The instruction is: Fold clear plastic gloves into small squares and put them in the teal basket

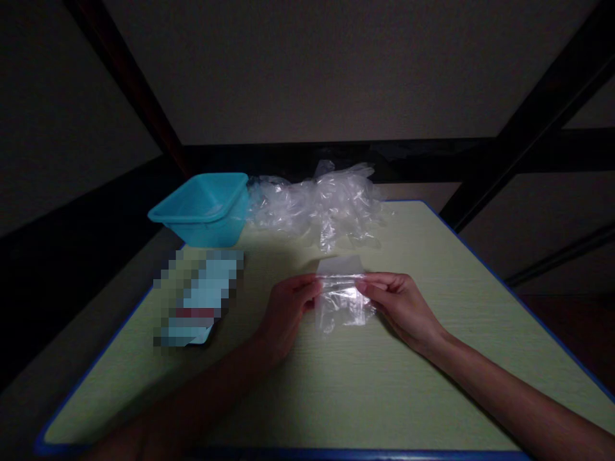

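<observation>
A clear plastic bag is stretched between my two hands above the middle of the table. My left hand pinches its left edge between thumb and fingers. At the opposite edge, my right hand grips the bag in the same way. A fold or band runs across the bag at finger height, and light glints off its crinkled lower part. Beyond my hands lies a heap of loose, crumpled clear plastic bags.
The pale green table has a blue edge. A turquoise plastic basin stands at the back left, touching or close to the heap. In front of it lies a pixelated light blue object. A wall with dark beams rises behind.
</observation>
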A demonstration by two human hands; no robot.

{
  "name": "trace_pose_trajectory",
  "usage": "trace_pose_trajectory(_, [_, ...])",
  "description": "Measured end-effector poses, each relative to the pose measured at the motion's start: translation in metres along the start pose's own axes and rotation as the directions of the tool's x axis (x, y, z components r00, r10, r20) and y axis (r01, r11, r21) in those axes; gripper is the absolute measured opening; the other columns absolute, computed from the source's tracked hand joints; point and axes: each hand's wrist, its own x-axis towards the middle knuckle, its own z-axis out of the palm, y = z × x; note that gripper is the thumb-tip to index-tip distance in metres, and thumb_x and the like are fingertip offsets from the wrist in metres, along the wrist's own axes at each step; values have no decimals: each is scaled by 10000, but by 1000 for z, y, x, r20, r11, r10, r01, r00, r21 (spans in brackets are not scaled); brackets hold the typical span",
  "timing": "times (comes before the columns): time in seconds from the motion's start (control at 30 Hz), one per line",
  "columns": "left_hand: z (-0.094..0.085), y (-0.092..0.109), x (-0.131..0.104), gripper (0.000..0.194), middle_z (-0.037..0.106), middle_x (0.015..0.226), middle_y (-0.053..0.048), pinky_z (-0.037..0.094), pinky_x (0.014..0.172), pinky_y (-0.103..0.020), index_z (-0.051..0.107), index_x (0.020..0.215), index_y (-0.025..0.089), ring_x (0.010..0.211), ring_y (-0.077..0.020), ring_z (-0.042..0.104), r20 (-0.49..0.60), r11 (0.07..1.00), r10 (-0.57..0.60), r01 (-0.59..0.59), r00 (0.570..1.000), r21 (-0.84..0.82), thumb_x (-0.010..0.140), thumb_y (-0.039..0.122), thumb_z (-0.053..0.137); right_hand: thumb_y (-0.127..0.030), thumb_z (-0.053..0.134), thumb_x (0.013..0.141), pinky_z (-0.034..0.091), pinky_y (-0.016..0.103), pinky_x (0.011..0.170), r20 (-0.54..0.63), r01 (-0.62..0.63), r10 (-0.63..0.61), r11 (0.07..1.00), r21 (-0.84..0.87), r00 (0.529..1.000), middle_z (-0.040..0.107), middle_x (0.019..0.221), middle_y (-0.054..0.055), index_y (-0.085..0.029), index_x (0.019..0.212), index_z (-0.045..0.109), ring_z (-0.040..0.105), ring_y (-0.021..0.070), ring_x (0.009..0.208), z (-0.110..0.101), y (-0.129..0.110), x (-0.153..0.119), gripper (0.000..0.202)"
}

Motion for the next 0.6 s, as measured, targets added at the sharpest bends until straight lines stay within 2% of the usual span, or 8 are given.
trace_pose_trajectory(0.3, [0, 0, 0, 149, 652, 598, 1, 440, 597, -239, 687, 649, 135, 579, -125, 572, 9, 1000, -6, 6, 1000, -9, 514, 185, 725, -253, 807, 509, 399, 205, 493, 18, 1, -1, 1000, 25, 1000, 692, 556, 13, -208, 695, 754, 539, 79, 482, 0, 0, 0, 198])
trace_pose_trajectory(0.47, [0, 0, 0, 107, 652, 587, 5, 434, 592, -229, 679, 609, 145, 573, -121, 564, 35, 999, -10, 11, 999, -41, 508, 179, 694, -287, 786, 548, 396, 198, 497, 54, 47, -49, 999, 24, 997, 691, 555, 9, -226, 703, 757, 542, 75, 488, 0, -1, -1, 169])
trace_pose_trajectory(0.6, [0, 1, 1, 86, 644, 573, 1, 429, 598, -233, 681, 590, 143, 563, -119, 548, 65, 999, -10, 13, 998, -42, 509, 172, 672, -261, 783, 530, 391, 202, 493, 61, 84, -85, 996, 16, 994, 679, 524, -1, -242, 677, 755, 533, 77, 471, -1, -2, 0, 150])
